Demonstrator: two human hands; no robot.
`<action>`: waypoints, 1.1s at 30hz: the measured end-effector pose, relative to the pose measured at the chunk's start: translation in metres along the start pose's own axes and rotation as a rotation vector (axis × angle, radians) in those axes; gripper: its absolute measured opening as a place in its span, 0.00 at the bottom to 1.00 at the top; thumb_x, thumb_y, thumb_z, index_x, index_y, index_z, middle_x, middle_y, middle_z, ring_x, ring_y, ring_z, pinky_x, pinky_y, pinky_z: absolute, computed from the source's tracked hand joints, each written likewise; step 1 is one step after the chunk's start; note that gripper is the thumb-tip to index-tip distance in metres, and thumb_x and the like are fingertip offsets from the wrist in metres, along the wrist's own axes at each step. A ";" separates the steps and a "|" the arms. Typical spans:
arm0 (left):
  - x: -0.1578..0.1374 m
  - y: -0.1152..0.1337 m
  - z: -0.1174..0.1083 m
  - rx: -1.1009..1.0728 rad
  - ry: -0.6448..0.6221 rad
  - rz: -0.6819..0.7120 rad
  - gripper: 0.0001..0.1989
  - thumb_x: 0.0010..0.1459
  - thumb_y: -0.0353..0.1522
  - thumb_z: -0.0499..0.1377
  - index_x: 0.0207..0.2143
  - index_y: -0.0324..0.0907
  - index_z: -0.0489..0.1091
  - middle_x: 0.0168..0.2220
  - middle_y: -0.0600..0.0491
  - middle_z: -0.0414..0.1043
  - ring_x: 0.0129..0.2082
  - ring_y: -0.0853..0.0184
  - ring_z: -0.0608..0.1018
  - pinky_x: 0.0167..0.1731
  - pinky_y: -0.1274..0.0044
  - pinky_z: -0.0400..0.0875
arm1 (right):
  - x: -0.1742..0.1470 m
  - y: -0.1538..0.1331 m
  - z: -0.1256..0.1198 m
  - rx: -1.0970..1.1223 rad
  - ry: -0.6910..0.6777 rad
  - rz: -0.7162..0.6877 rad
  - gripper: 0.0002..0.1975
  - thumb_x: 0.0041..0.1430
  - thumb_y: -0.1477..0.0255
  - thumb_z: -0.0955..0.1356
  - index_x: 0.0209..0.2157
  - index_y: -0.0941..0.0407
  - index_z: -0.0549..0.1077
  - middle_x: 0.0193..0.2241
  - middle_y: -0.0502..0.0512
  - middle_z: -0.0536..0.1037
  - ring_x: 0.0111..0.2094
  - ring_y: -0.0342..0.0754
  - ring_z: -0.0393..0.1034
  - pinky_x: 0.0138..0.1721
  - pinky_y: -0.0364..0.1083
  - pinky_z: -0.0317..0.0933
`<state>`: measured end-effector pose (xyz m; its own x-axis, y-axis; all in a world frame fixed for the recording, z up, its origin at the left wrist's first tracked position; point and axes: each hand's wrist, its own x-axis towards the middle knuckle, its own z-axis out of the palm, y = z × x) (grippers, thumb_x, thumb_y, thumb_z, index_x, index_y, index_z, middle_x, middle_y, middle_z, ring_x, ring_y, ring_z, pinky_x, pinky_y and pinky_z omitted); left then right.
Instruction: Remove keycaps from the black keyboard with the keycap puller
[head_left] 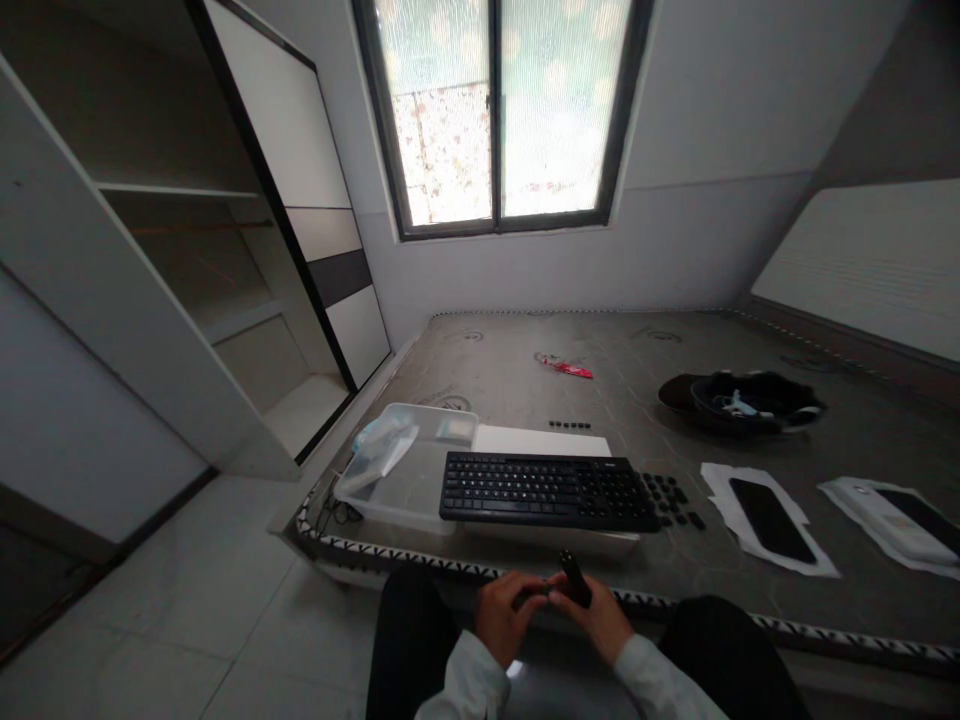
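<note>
Close together, both hands are low at the mattress edge, between the knees. My right hand (pixel 600 618) is closed around a short black stick-like tool (pixel 574 577), its upper end sticking up past the fingers. The fingertips of my left hand (pixel 504 612) pinch near my right fingertips. Something small and dark shows between them, too small to name. Just beyond the hands a black keyboard (pixel 532 488) lies on a white box (pixel 540 440). Loose black keycaps (pixel 671 500) are scattered at its right end, and a row of small keycaps (pixel 570 425) sits behind it.
A clear plastic bin (pixel 401 510) with a bag inside stands to the left. On the right lie a dark cap (pixel 742 403), a black phone (pixel 771 520) on white paper and another device (pixel 911 520). A red packet (pixel 568 368) rests farther back. An open wardrobe (pixel 247 300) stands left.
</note>
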<state>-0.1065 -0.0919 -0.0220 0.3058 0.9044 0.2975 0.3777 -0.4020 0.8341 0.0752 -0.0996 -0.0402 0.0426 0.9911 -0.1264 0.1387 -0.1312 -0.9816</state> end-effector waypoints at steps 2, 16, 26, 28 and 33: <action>-0.001 -0.001 0.000 0.007 0.002 -0.002 0.08 0.57 0.38 0.59 0.36 0.46 0.75 0.35 0.54 0.77 0.35 0.69 0.77 0.36 0.80 0.70 | 0.000 0.001 0.000 -0.011 -0.018 -0.005 0.20 0.38 0.55 0.74 0.31 0.56 0.77 0.32 0.57 0.80 0.37 0.57 0.74 0.43 0.52 0.66; 0.001 0.007 -0.003 0.037 -0.003 -0.010 0.08 0.59 0.36 0.56 0.36 0.45 0.74 0.35 0.54 0.76 0.36 0.69 0.77 0.38 0.79 0.69 | -0.005 -0.013 -0.004 -0.170 0.004 -0.113 0.19 0.42 0.54 0.72 0.30 0.54 0.80 0.32 0.56 0.80 0.37 0.57 0.73 0.43 0.51 0.65; 0.002 -0.001 -0.001 0.030 0.004 0.011 0.05 0.57 0.34 0.59 0.34 0.45 0.74 0.34 0.56 0.77 0.36 0.70 0.77 0.37 0.81 0.69 | -0.002 -0.007 -0.004 -0.243 0.004 -0.138 0.20 0.43 0.52 0.72 0.30 0.55 0.80 0.32 0.58 0.79 0.37 0.56 0.73 0.42 0.50 0.65; 0.002 -0.003 0.000 0.027 0.018 0.020 0.04 0.56 0.34 0.60 0.34 0.45 0.74 0.33 0.56 0.77 0.35 0.71 0.78 0.36 0.82 0.69 | -0.002 -0.006 -0.005 -0.257 -0.005 -0.142 0.21 0.44 0.52 0.71 0.30 0.55 0.80 0.32 0.58 0.79 0.37 0.56 0.73 0.42 0.50 0.65; 0.000 -0.004 0.001 0.016 0.060 0.046 0.05 0.56 0.36 0.60 0.31 0.46 0.76 0.31 0.56 0.78 0.32 0.71 0.78 0.35 0.82 0.70 | -0.003 -0.006 -0.005 -0.280 -0.033 -0.177 0.22 0.47 0.50 0.69 0.31 0.55 0.80 0.31 0.58 0.78 0.36 0.55 0.72 0.39 0.49 0.64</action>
<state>-0.1074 -0.0903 -0.0257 0.2702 0.8915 0.3635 0.3784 -0.4455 0.8114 0.0795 -0.1017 -0.0330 -0.0382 0.9987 0.0339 0.4083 0.0466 -0.9117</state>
